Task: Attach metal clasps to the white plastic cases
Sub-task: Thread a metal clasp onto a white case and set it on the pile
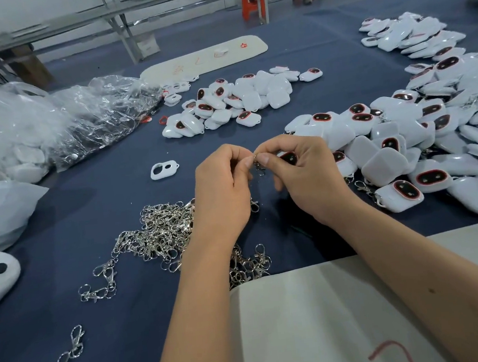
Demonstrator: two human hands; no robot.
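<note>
My left hand (223,194) and my right hand (305,180) meet above the blue table, fingertips together. Between them they pinch a small metal clasp (258,165) that hangs down. My right hand also grips a white plastic case (289,158) with a dark red-rimmed oval; most of the case is hidden by my fingers. A heap of loose silver clasps (161,232) lies under my left wrist. A big pile of white cases (403,141) spreads to the right, some with clasps on them.
A second pile of cases (238,99) lies farther back, and a third pile (410,33) at the far right. Clear plastic bags (65,118) fill the left side. A single white frame part (163,169) lies alone. Beige paper (318,319) covers the near edge.
</note>
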